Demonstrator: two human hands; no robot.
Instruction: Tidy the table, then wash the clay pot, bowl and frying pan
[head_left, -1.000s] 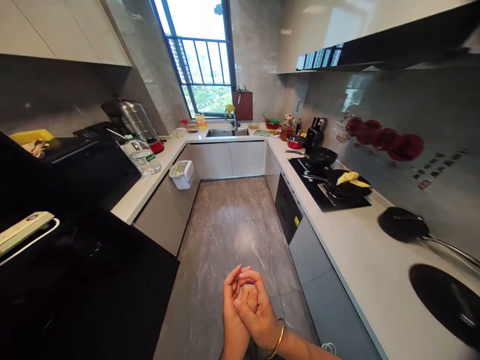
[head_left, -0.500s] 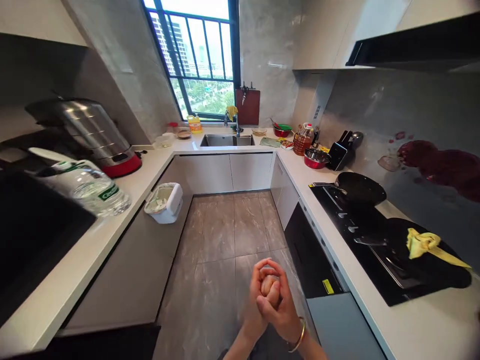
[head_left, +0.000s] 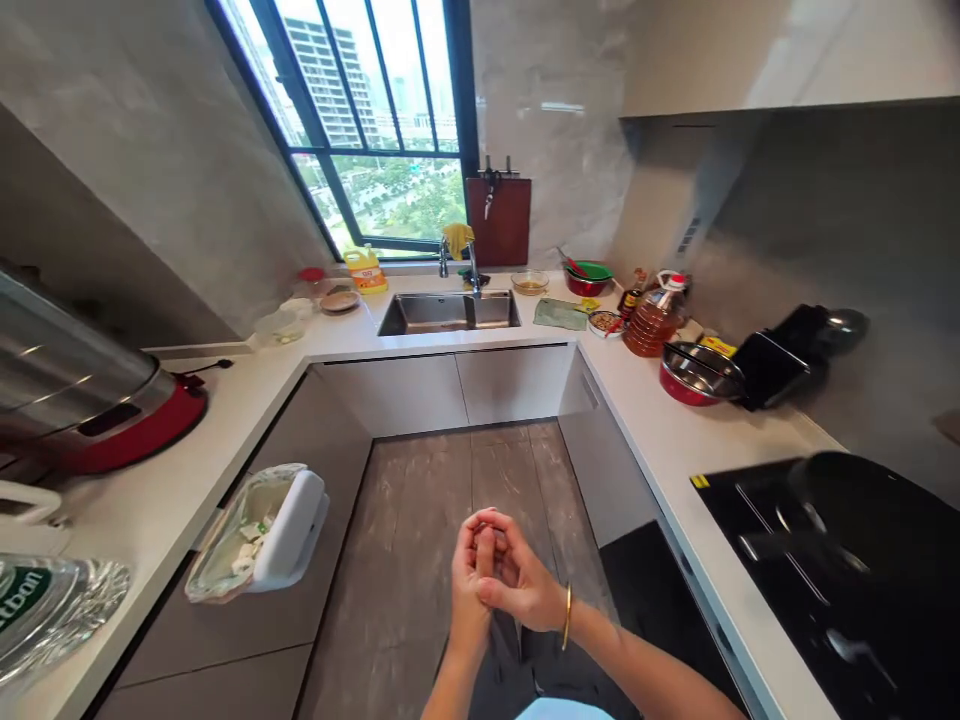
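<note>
My left hand [head_left: 468, 572] and my right hand [head_left: 529, 590] are clasped together in front of my body, above the floor. Their fingers curl around each other, with the thumbs crossed at the near side. No object shows between them, though the inside of the palms is partly hidden. A gold bangle [head_left: 567, 617] circles my right wrist. Neither hand touches the counters on either side.
Ahead is a sink [head_left: 450, 328] with a tap [head_left: 474, 265]. A waste bin [head_left: 292, 535] hangs on the left cabinets. On the right are an oil jug [head_left: 655, 322], a red bowl [head_left: 686, 385], a knife block [head_left: 766, 365] and a pan [head_left: 885, 510] on the stove.
My view has moved forward towards the sink, so the bin and counters look nearer. My hands stay clasped, with their fingers shifted against each other.
</note>
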